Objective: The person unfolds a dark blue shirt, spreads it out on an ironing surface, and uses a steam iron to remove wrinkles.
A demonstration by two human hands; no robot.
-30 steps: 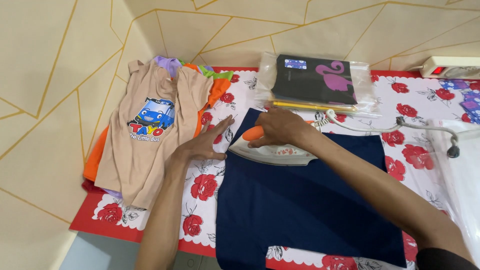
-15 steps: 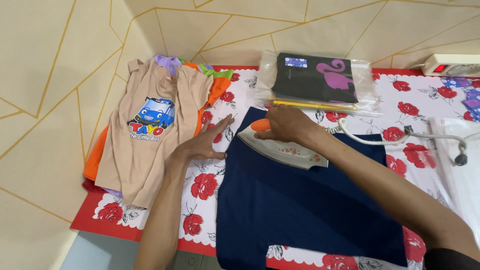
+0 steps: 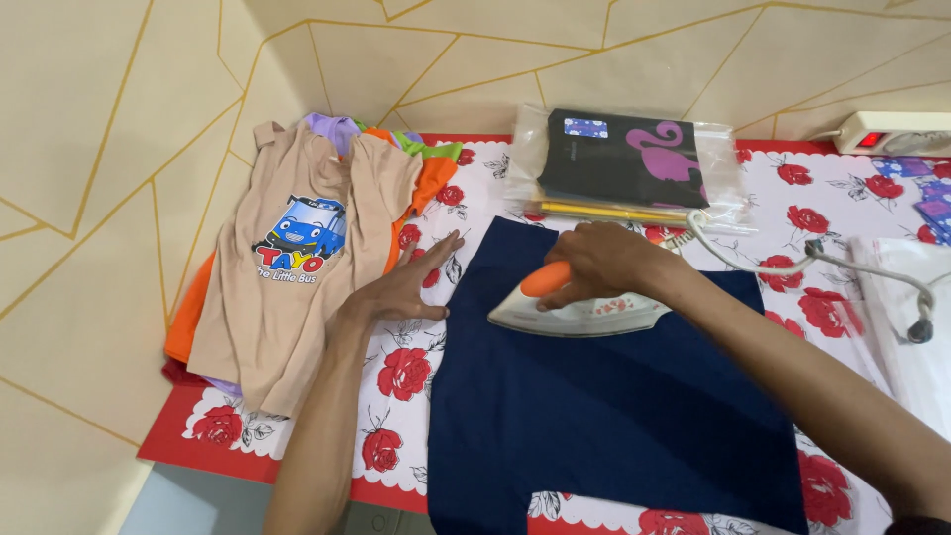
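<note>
A dark navy cloth [image 3: 604, 406] lies flat on a white sheet printed with red roses [image 3: 396, 372]. My right hand [image 3: 599, 263] grips the orange handle of a white clothes iron [image 3: 580, 312] that rests on the upper part of the cloth, nose pointing left. My left hand [image 3: 401, 287] lies flat, fingers spread, on the rose sheet just left of the cloth's upper left edge. The iron's white cord [image 3: 792, 260] trails off to the right.
A pile of small shirts, a beige one with a blue cartoon bus [image 3: 302, 263] on top, lies at the left. A plastic bag holding dark folded clothing [image 3: 629, 159] sits behind the iron. A white power strip [image 3: 892, 131] stands by the wall.
The iron has slid left and slightly toward me across the navy cloth, its nose now near the cloth's left side. My left hand has stayed flat in place.
</note>
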